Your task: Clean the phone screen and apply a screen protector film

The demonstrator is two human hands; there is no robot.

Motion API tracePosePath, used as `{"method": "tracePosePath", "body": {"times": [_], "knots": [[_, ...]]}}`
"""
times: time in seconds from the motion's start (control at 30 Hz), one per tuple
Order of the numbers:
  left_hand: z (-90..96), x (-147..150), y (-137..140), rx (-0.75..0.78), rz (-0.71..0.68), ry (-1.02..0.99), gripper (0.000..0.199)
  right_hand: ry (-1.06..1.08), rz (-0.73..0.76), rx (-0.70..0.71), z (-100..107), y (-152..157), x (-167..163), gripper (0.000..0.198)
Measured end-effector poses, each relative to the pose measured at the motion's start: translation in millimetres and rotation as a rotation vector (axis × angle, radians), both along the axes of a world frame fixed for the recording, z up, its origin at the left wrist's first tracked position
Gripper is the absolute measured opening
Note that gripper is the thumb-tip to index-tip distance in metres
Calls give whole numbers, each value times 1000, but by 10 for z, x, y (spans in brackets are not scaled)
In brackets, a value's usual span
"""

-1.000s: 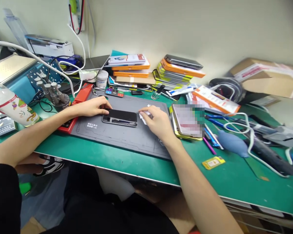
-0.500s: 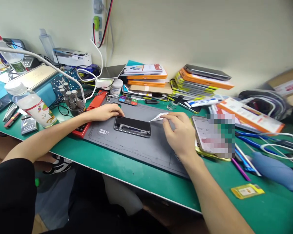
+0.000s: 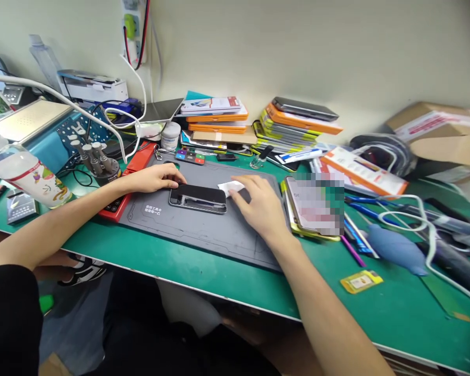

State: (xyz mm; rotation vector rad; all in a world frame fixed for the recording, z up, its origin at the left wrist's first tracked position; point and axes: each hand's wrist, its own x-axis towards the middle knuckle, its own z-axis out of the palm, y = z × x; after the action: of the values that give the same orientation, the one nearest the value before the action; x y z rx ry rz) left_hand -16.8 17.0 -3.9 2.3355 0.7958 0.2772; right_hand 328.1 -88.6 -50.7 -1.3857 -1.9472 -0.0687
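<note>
The right hand has its thumb and index finger pinched together on a thin, crumpled white sheet, which sticks out leftward to the top right corner of a flat, black, glossy rectangular phone; whether sheet and phone touch is unclear. The left hand is at the phone's top left corner, thumb and fingertips curled close to one another; I cannot tell whether they clamp its edge or only rest against it. The phone lies flat between the two hands, screen-like face up with a bright reflection across it, on a dark grey rectangular mat printed with white characters.

Along the mat's left side, partly under the left forearm, runs a bright red device with dark buttons. Just beyond it stand grey-handled screwdrivers in a round dark holder, with a tilted clear plastic bottle with a printed label further left. At the mat's far edge are a small white lidded jar and a low stack of orange-edged flat boxes.

Right of the mat lies a partly pixelated, pale flat panel, then a thin purple stick, a blue rubber bulb and, nearer the front, a small yellow packet, all on the green tabletop.
</note>
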Motion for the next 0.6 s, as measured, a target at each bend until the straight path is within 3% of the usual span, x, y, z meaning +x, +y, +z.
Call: {"method": "tracePosePath", "body": {"times": [0.13,0.33,0.47,0.6], "knots": [[-32,2,9,-16,41,-56,35,-61,32,-72,-58,24,42,23],[-63,61,-57,-224,192,-203,33,16,-22,63,30,-42,6,18],[-88,85,-68,-293,223,-256,23,1,120,96,58,-121,-143,12],[-97,100,-88,-314,230,-282,19,-108,165,33,57,-178,-311,28]]}}
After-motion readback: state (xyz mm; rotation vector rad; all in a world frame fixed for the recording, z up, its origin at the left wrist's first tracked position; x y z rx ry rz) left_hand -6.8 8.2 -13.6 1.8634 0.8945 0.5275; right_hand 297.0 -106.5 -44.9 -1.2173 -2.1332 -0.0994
